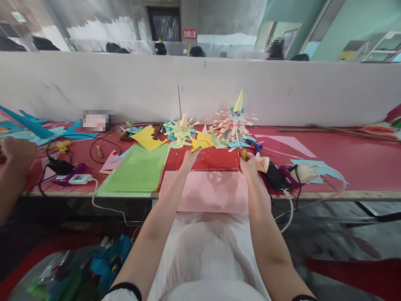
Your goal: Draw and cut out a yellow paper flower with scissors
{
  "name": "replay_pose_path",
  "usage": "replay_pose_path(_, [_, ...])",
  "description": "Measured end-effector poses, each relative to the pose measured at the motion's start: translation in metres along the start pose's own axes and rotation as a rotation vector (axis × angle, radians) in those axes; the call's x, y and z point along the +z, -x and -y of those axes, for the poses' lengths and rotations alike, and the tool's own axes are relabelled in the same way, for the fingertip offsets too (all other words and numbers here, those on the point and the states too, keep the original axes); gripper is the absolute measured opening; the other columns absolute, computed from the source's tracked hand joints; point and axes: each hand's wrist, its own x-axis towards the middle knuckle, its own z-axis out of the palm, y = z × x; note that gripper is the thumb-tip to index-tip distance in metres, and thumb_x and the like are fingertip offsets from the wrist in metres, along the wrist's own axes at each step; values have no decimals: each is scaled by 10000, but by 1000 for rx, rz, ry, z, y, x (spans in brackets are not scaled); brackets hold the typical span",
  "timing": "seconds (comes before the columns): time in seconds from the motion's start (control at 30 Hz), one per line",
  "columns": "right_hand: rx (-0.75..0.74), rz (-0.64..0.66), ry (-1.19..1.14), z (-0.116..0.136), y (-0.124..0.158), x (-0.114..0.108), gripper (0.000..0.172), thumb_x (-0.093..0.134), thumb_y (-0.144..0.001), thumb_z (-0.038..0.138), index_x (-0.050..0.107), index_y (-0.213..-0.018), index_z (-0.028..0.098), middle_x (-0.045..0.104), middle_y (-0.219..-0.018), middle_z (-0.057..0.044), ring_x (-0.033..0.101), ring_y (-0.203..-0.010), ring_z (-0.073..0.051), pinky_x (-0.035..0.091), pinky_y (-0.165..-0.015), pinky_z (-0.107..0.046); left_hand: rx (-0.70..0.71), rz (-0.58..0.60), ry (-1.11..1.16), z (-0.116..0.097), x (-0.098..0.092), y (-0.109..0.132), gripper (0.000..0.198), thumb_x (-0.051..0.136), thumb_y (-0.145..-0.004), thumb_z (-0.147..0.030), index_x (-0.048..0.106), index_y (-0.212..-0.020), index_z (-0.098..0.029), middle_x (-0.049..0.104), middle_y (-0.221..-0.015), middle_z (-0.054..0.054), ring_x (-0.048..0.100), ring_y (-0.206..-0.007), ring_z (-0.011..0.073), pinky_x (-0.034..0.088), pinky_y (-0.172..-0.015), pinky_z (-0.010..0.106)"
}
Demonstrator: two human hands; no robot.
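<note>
My left hand (190, 157) pinches the edge of a yellow paper cutout (203, 140) with a scalloped outline, held above the table. In my right hand (249, 165) is a pair of scissors (239, 144), its blades pointing up and away from me, apart from the cutout. Behind the cutout stand a small paper craft with a pale cone (183, 125) and a taller fringed paper craft with a yellow cone (235, 119). A pink paper sheet (216, 192) lies between my forearms at the table's front edge, over a red surface.
Left of my hands lie green paper sheets (136, 167) and a yellow sheet (149, 139). A blue glue gun (253, 145), black phone (277, 177) and cabled purple power strip (290, 174) sit right. A white partition (125, 88) rises behind. Another person's hand (20, 152) is far left.
</note>
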Motion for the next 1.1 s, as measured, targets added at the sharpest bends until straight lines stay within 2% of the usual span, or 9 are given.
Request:
replay_pose_path(0.07, [34,-10,-150,15,1,6,169,569,-690,280,479,-803,194,566,-660,2,589,-633,-171,466,-570,-278,41,30,28,-18,5,4,198,708,-682,-248,654,-822,-119,713,-839,65,689,-805,206,578,-726,360])
replay_pose_path(0.1, [62,3,-401,23,4,10,191,599,-673,270,467,-793,201,537,-630,31,551,-567,-139,438,-520,-250,52,44,35,-25,7,7,189,701,-686,-231,652,-832,-123,715,-832,59,691,-787,201,581,-714,360])
replay_pose_path(0.17, [59,44,-527,41,16,19,245,631,-667,347,432,-722,214,432,-528,87,442,-437,-84,361,-425,-206,68,37,37,-36,11,18,142,680,-701,-203,647,-807,-115,716,-782,59,691,-721,183,583,-685,338])
replay_pose_path(0.3, [151,219,-926,58,59,38,424,726,-600,428,358,-645,223,259,-434,137,246,-332,-35,198,-340,-184,110,-63,90,-29,16,50,149,635,-741,-242,648,-787,-101,711,-686,66,676,-600,168,578,-612,309])
replay_pose_path(0.37, [206,257,-941,56,80,46,441,726,-609,449,349,-640,223,297,-441,128,256,-330,-34,183,-334,-188,84,-148,86,-17,17,64,163,628,-743,-271,648,-717,-112,694,-615,52,660,-550,161,572,-599,302])
replay_pose_path(0.53, [211,221,-902,43,96,57,368,699,-640,427,400,-656,214,330,-478,118,293,-371,-37,225,-364,-189,63,-56,-54,1,12,73,207,651,-714,-309,658,-590,-143,682,-577,38,666,-585,172,561,-691,320])
replay_pose_path(0.8, [135,153,-958,45,91,66,311,723,-620,369,488,-742,207,440,-524,102,330,-371,-36,245,-362,-190,88,-1,-105,1,2,73,98,640,-707,-244,678,-687,-156,709,-651,47,685,-652,192,550,-763,364])
replay_pose_path(0.93, [204,246,-947,43,96,64,348,711,-649,467,490,-723,209,376,-467,105,321,-362,-44,256,-344,-179,142,-52,-80,-1,-1,73,164,626,-734,-311,650,-703,-152,711,-661,58,685,-640,186,557,-720,344])
replay_pose_path(1.1, [264,349,-880,39,97,62,473,645,-629,646,540,-754,202,477,-574,65,299,-373,-33,248,-319,-173,188,-163,88,-19,1,68,187,640,-739,-313,615,-709,-130,706,-659,60,687,-660,161,550,-771,327])
